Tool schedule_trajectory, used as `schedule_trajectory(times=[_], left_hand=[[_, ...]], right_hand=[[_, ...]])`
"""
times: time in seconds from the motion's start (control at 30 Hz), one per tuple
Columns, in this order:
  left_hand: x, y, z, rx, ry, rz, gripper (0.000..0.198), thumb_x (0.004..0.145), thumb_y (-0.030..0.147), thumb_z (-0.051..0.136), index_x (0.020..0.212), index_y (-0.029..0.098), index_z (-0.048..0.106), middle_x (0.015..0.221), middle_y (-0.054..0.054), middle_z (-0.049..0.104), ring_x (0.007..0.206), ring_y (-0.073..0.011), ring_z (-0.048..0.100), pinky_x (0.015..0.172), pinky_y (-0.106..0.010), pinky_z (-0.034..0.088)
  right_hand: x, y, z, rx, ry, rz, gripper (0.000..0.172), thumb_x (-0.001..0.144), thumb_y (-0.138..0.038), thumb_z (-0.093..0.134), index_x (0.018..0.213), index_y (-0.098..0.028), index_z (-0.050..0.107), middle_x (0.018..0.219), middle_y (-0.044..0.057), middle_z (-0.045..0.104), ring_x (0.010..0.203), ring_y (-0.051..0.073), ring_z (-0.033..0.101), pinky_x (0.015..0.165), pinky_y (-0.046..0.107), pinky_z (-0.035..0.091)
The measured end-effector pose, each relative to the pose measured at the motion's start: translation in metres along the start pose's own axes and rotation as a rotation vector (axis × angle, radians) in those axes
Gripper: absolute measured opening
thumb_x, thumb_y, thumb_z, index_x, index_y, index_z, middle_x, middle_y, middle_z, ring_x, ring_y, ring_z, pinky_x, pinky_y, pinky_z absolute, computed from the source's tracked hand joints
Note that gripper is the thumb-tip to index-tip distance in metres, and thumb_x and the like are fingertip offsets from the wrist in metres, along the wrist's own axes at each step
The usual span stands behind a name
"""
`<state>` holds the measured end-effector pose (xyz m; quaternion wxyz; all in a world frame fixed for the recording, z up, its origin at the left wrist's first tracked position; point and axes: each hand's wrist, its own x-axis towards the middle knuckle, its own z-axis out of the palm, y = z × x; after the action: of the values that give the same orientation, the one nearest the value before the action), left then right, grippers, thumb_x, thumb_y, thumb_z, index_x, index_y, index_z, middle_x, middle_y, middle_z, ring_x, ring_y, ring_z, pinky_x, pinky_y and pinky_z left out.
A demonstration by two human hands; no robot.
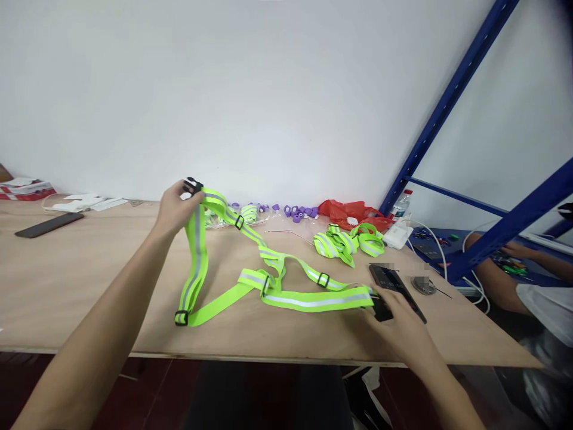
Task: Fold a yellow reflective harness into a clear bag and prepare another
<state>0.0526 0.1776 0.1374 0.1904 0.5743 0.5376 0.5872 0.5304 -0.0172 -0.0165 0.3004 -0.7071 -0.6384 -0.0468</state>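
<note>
A neon-yellow reflective harness (308, 300) with silver stripes and black plastic sliders stretches between my two hands above and on the table. My left hand (174, 206) is closed on one end, raised, with a black side-release buckle (192, 186) at its fingertips. From there one strap hangs down to a slider (181, 318) near the table surface. At the right, my right hand (396, 313) grips the other end of the harness; a dark piece, partly hidden, shows between its fingers. A black phone (394, 283) lies just beyond that hand.
More bundled reflective straps (342, 243) lie at the back right beside a red plastic bag (353, 212). Purple pieces (298, 212) line the wall. A bottle (401, 204), white charger (398, 235) and blue frame (447, 95) stand right. Another person's arm (492, 272) is beyond.
</note>
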Motion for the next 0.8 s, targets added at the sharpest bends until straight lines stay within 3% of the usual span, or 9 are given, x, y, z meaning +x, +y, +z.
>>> schedule_trajectory(times=[0.17, 0.27, 0.43, 0.6, 0.7, 0.8], left_hand=[[0.001, -0.021, -0.039, 0.011, 0.08, -0.133, 0.025, 0.08, 0.032, 0.069, 0.087, 0.016, 0.052, 0.087, -0.001, 0.06, 0.066, -0.021, 0.069, 0.057, -0.03, 0.052], [-0.006, -0.041, -0.051, 0.014, 0.036, -0.256, 0.023, 0.079, 0.03, 0.07, 0.087, 0.015, 0.055, 0.077, -0.002, 0.063, 0.061, -0.0219, 0.069, 0.053, -0.03, 0.052], [-0.021, -0.078, -0.047, -0.008, -0.029, -0.41, 0.026, 0.074, 0.029, 0.074, 0.088, 0.014, 0.058, 0.073, -0.006, 0.067, 0.054, -0.0234, 0.069, 0.052, -0.036, 0.057], [-0.03, -0.108, -0.039, 0.078, -0.103, -0.459, 0.032, 0.072, 0.032, 0.075, 0.092, 0.017, 0.056, 0.069, -0.005, 0.068, 0.058, -0.0253, 0.071, 0.056, -0.036, 0.059], [-0.028, -0.12, -0.04, 0.184, -0.089, -0.438, 0.04, 0.069, 0.033, 0.076, 0.099, 0.017, 0.054, 0.078, -0.009, 0.071, 0.074, -0.0298, 0.073, 0.062, -0.037, 0.058], [-0.021, -0.12, -0.039, 0.346, -0.041, -0.374, 0.05, 0.067, 0.033, 0.076, 0.109, 0.017, 0.053, 0.106, -0.018, 0.071, 0.1, -0.0366, 0.069, 0.079, -0.044, 0.056]], right_hand=[[0.015, 0.014, -0.024, -0.073, 0.131, 0.01, 0.055, 0.081, -0.051, 0.059, 0.13, -0.027, 0.059, 0.125, 0.012, 0.062, 0.109, 0.033, 0.064, 0.085, 0.043, 0.055], [0.023, 0.012, -0.034, 0.0, 0.173, -0.016, 0.057, 0.081, -0.054, 0.059, 0.132, -0.026, 0.06, 0.124, 0.013, 0.06, 0.11, 0.033, 0.062, 0.087, 0.043, 0.054], [0.032, 0.013, -0.023, 0.241, 0.106, 0.009, 0.058, 0.081, -0.053, 0.062, 0.132, -0.026, 0.062, 0.124, 0.013, 0.059, 0.109, 0.03, 0.062, 0.075, 0.036, 0.057], [0.035, 0.016, -0.007, 0.4, 0.015, 0.032, 0.058, 0.08, -0.05, 0.067, 0.134, -0.027, 0.062, 0.127, 0.011, 0.062, 0.112, 0.028, 0.063, 0.08, 0.035, 0.056], [0.036, 0.016, -0.007, 0.428, 0.0, 0.05, 0.056, 0.082, -0.049, 0.065, 0.134, -0.028, 0.063, 0.13, 0.009, 0.063, 0.106, 0.026, 0.065, 0.074, 0.032, 0.057], [0.04, 0.011, -0.009, 0.441, 0.006, 0.077, 0.056, 0.082, -0.049, 0.065, 0.134, -0.028, 0.064, 0.13, 0.009, 0.065, 0.095, 0.025, 0.068, 0.067, 0.033, 0.057]])
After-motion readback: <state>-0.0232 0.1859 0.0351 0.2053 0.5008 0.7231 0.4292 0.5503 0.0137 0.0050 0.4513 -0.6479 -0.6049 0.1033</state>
